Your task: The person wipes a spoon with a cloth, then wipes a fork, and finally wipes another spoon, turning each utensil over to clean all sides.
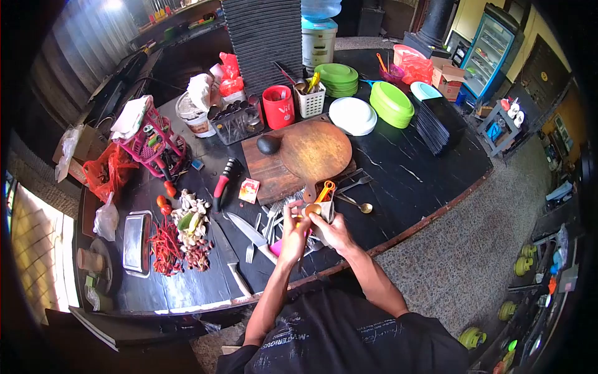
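Note:
Over the near edge of the table, my left hand (291, 232) and my right hand (334, 232) meet with bent fingers around a small orange measuring spoon (312, 210). Its round bowl shows between the fingertips; the rest is partly covered. Orange spoon handles (325, 190) stick up just beyond my right hand. Several forks (271, 218) and other cutlery lie in a pile beside and under my left hand. A white-handled knife (250, 232) points away from me, left of that hand. Something pink below my left wrist is mostly hidden.
Beyond my hands lies a round wooden board (317, 149) on a rectangular board. Left are garlic (192, 218), red chilies (166, 246), a long knife (225, 249) and a metal tray (137, 243). Metal spoons (365, 207) lie right; green plates (391, 105) stand behind.

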`<state>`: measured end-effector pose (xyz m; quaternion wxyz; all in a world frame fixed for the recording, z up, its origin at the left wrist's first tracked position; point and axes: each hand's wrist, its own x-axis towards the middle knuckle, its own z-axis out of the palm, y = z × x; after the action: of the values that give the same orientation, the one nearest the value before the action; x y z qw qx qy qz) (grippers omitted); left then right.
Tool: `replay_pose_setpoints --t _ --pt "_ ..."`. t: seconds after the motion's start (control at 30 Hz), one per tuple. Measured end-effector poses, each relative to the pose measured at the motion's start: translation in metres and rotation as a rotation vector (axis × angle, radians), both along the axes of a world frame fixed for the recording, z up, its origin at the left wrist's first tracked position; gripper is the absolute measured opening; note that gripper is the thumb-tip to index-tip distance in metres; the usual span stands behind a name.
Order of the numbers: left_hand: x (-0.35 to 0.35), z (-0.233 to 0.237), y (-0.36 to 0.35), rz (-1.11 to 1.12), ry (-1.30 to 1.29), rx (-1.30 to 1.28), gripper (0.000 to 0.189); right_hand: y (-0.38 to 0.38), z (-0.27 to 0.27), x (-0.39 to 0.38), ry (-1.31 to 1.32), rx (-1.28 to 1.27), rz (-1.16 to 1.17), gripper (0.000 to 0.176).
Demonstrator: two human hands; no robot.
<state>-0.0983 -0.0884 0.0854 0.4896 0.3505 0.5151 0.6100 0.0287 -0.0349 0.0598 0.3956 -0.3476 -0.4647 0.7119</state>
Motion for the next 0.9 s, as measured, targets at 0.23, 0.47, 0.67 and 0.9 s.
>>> replay_pose_setpoints --t 0.23,0.47,0.67,0.9 --pt "-0.011 0.009 0.006 0.186 0.328 0.11 0.003 -0.006 0.0 -0.002 -0.064 0.04 0.054 0.021" --pt "-0.008 0.01 0.004 0.35 0.23 0.158 0.003 -0.017 0.006 -0.006 -0.327 0.283 0.031 0.038" --pt "-0.039 0.004 0.018 0.452 0.024 0.203 0.002 -0.035 0.034 -0.003 -0.311 0.367 0.121 0.03" --pt "-0.053 0.021 0.014 0.139 -0.005 0.051 0.014 -0.03 0.039 0.009 -0.29 0.175 0.218 0.024"
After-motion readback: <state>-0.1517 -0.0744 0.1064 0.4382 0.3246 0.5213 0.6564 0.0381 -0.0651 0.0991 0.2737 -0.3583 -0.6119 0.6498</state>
